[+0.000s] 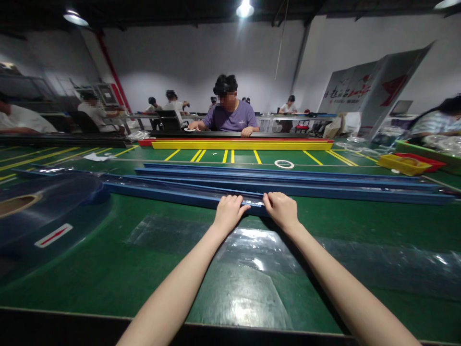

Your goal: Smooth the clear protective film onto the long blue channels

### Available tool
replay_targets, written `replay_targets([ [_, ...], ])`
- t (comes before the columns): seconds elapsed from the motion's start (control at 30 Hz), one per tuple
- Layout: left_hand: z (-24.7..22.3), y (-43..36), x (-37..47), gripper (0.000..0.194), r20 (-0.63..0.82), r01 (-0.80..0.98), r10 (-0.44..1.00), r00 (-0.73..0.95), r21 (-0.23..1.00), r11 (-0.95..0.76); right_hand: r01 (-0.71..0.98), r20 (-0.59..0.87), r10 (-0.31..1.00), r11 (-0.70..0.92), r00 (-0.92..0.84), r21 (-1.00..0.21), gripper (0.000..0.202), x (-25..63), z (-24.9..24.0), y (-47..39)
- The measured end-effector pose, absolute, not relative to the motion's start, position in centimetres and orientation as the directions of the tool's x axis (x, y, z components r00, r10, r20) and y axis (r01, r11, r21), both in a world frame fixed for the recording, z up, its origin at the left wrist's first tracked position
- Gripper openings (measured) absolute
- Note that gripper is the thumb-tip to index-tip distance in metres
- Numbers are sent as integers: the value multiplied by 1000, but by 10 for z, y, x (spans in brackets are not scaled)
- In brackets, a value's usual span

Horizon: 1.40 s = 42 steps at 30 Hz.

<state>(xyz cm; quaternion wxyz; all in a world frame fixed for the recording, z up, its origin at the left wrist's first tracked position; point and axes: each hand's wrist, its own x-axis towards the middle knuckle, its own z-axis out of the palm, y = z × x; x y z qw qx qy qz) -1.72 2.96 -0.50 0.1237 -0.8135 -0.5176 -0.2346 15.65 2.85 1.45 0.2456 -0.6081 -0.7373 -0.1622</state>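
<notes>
A long blue channel-shaped rail (165, 193) lies across the green table, running off to the left, with shiny clear film inside its groove. My left hand (229, 211) is closed over the rail near its right end, fingers over the far edge and thumb pointing right. Close beside it, my right hand (283, 210) is closed on the rail's end, thumb and fingers pressed together. Just behind lie more blue rails (324, 185), side by side. A strip of clear film (169, 235) is spread flat on the table beneath my forearms.
A large roll of clear film (82, 211) lies at left. Further back are a white ring (284, 164), yellow rails (237, 144) and a yellow tray (403, 165). A co-worker in a purple shirt (232, 117) sits opposite. The table's near edge (108, 315) runs below my arms.
</notes>
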Motion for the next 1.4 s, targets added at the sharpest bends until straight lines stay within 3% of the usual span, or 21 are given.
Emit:
replay_targets([
  [0.13,-6,30,-17,32,516,897,777,361,35,-440,979,596,790,202,-148,-25,44,157,6,35],
  [0.6,-6,27,-20,29,544,875,745,386,40,-483,980,511,838,195,-190,45,46,161,12,38],
  [0.93,-10,29,-20,26,604,884,715,352,38,-466,983,636,750,156,-179,93,46,236,1,37],
  [1.4,-11,31,-20,30,589,906,719,369,-54,-421,1000,567,824,0,14,-25,44,254,3,31],
])
